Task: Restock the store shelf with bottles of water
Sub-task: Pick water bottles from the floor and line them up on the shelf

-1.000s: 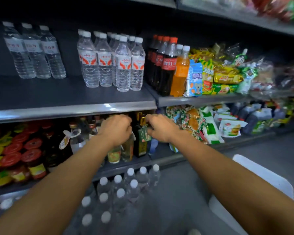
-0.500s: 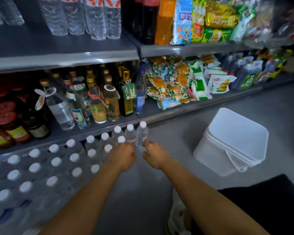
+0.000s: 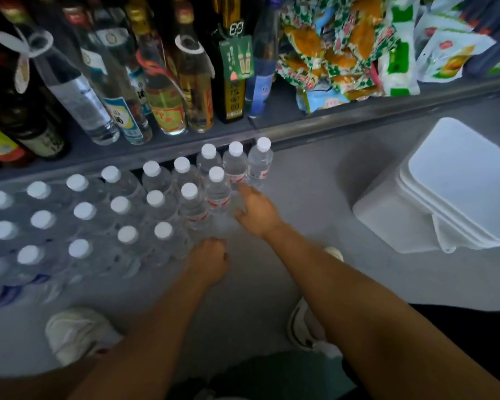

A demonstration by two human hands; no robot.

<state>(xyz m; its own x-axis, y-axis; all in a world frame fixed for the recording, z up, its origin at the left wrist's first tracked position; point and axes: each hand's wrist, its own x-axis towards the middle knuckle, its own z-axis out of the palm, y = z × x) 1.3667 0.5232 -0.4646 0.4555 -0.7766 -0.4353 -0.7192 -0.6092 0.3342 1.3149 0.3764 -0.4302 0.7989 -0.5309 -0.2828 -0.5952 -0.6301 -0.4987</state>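
Note:
Several clear water bottles [image 3: 218, 194] with white caps and red labels stand packed together on the grey floor, in front of the bottom shelf [image 3: 185, 140]. My right hand [image 3: 256, 210] reaches the right side of the group, its fingers spread and touching the nearest bottles low on their bodies. Closer to me, my left hand [image 3: 211, 259] sits with curled fingers at the front corner of the group, next to a bottle [image 3: 168, 241]. Whether those fingers grip anything is hidden.
The bottom shelf holds glass bottles of liquor and oil [image 3: 168, 90] and, to the right, snack bags [image 3: 338, 53]. A stack of white plastic bins [image 3: 445, 192] stands on the floor at right. My white shoes [image 3: 75, 333] are on the floor below.
My view has tilted down from the shelves to the floor. Both hands have dropped from the lower shelf to the base of the water bottles, and my right hand's fingers have spread.

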